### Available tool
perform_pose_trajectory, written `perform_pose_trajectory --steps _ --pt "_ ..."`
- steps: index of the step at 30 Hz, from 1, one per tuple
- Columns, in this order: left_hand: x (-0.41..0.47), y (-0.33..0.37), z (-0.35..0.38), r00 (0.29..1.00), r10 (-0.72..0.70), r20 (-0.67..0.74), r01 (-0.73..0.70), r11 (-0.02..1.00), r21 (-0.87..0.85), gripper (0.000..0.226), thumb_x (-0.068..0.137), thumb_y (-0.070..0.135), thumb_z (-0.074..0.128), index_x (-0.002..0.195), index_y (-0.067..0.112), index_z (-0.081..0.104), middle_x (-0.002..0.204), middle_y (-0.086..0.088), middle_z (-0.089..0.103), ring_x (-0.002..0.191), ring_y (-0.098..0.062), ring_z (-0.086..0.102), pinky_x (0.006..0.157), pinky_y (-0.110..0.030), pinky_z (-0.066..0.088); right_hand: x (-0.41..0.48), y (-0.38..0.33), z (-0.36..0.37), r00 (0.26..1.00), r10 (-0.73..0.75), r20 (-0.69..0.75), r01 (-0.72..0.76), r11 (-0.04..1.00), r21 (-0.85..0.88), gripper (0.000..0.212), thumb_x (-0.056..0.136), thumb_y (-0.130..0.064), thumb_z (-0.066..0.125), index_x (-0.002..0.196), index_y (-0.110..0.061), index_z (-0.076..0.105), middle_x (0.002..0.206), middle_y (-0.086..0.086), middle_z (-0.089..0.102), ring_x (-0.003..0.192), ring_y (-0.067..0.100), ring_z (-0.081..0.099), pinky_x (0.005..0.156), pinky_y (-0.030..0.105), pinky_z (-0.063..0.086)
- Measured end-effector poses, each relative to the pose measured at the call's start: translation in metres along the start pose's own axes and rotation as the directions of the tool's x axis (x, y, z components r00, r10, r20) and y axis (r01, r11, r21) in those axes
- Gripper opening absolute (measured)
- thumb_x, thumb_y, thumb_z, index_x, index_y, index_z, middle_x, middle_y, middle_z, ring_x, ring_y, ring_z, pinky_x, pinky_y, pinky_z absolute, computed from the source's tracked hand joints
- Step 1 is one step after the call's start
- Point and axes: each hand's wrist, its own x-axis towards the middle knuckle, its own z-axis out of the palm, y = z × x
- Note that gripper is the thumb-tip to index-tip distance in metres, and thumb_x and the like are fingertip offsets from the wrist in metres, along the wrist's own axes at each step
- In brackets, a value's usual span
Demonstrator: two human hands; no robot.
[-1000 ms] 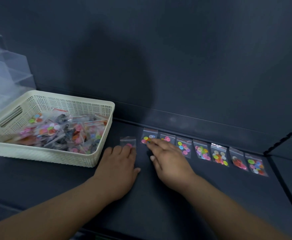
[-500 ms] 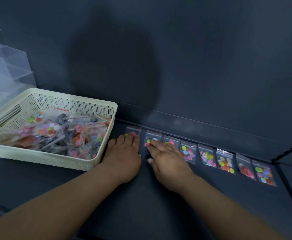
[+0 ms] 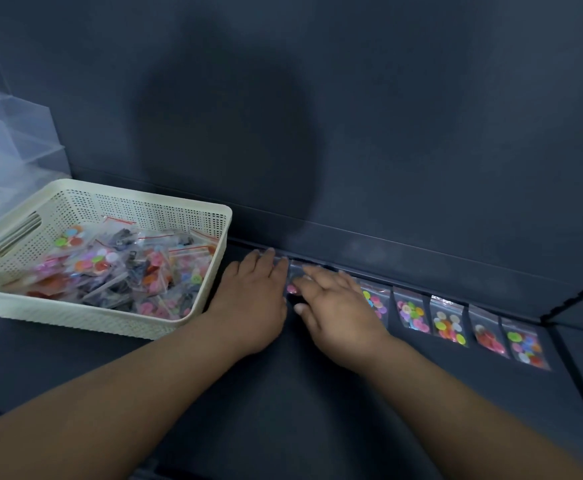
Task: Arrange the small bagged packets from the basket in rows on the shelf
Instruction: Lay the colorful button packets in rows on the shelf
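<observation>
- The dark shelf (image 3: pixel 317 410) is bare in its near part, and both forearms reach across it. I judge that this strip is being kept for later rows.
- The left hand (image 3: pixel 252 299) lies palm down just right of the basket. Its grip is open, with straight fingers flat on the leftmost packet (image 3: pixel 272 253), of which only a blurred edge shows at the fingertips. The flat press probably holds the slippery bag in line.
- The right hand (image 3: pixel 338 306) lies just beside it, also with an open grip, its fingers spread over the next bags. A pink-filled packet (image 3: pixel 293 285) shows in the gap between the two hands.
- To the right runs the row of packets (image 3: pixel 449 323): five clear bags of coloured round pieces, buttons by the look. They lie side by side and nearly touch, their tops toward the far edge.
- On the left stands the cream perforated basket (image 3: pixel 75 317), heaped with loose packets (image 3: pixel 127 271). It sits close to the row's open end, which keeps each reach short. Much of the task remains.
- Beyond the row a raised lip (image 3: pixel 421 258) runs along the shelf's far edge. The bags lie up against it, so it seems to serve as a straight guide.
- Farthest off are clear plastic boxes (image 3: pixel 6 150) at the left and the dark back panel (image 3: pixel 352 133).
</observation>
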Motion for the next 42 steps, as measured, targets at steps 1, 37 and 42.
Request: perform_pose_trajectory --steps 1,37,42 --pt "-0.001 0.001 -0.005 1.0 0.022 -0.018 -0.021 1.0 0.023 0.065 0.096 0.034 0.034 0.151 0.014 0.005 0.159 -0.008 0.002 0.146 -0.026 0.003 0.115 -0.039 0.008 0.002 -0.001 -0.002 1.0 -0.004 -0.02 0.004 1.0 0.0 0.045 0.097 -0.034 0.041 0.14 -0.022 0.039 0.155 0.001 0.024 0.142 0.019 0.02 0.116 0.034 0.004" --pt "-0.126 -0.163 -0.064 0.917 -0.39 0.087 0.398 0.909 -0.121 0.037 0.099 0.041 0.029 0.071 0.02 0.04 0.094 -0.002 0.06 0.083 -0.021 0.052 0.067 -0.027 0.033 0.076 -0.143 0.002 0.808 -0.563 -0.177 0.541 0.826 -0.156 0.038 0.057 0.0 0.07 0.086 -0.024 0.063 0.074 -0.005 0.053 0.064 0.022 0.053 0.058 0.026 0.031" --pt "-0.129 -0.164 -0.061 0.914 -0.387 0.119 0.402 0.903 -0.15 0.039 0.099 0.039 0.031 0.064 0.021 0.038 0.069 0.006 0.043 0.07 -0.014 0.044 0.07 -0.029 0.039 0.087 -0.137 0.003 0.833 -0.514 -0.204 0.471 0.853 -0.224 0.036 0.051 0.001 0.075 0.075 -0.023 0.064 0.068 -0.006 0.05 0.061 0.02 0.05 0.058 0.026 0.028"
